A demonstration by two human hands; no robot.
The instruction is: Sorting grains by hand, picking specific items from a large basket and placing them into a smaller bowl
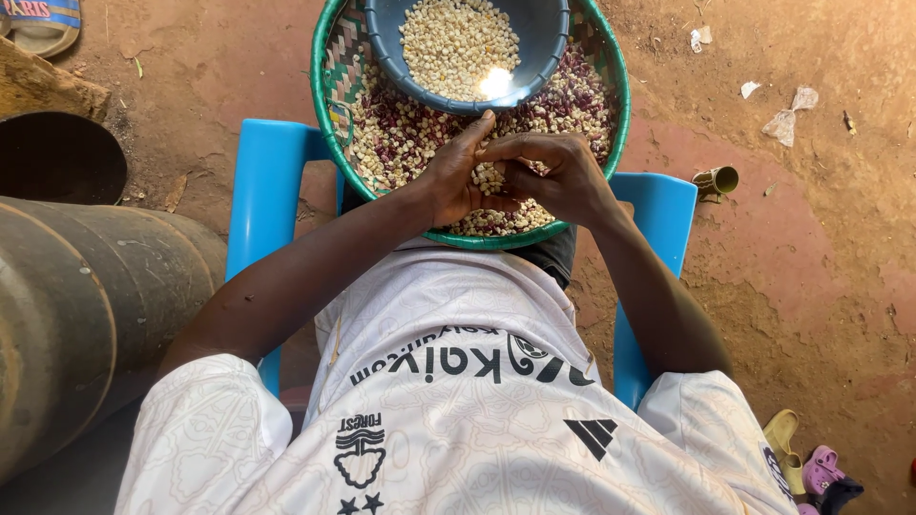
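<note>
A person in a white printed shirt [458, 401] sits on a blue plastic chair [262, 191], seen from above, with a round woven basket [329, 72] with a green rim resting at the lap. The basket holds a bed of pale and purplish kernels [401, 133]. A blue bowl [546, 43] sits in the far part of the basket, filled with pale kernels only.

Both hands meet over the near part of the basket. The left hand [456, 172] has its fingers curled inward, and the right hand [563, 172] has its fingers bent and closed around a small heap of pale kernels [490, 176] cupped between the two hands.

The ground is reddish dirt [811, 238]. A dark metal drum [86, 286] lies beside the chair, and scraps of clear plastic [787, 119] lie on the dirt.
</note>
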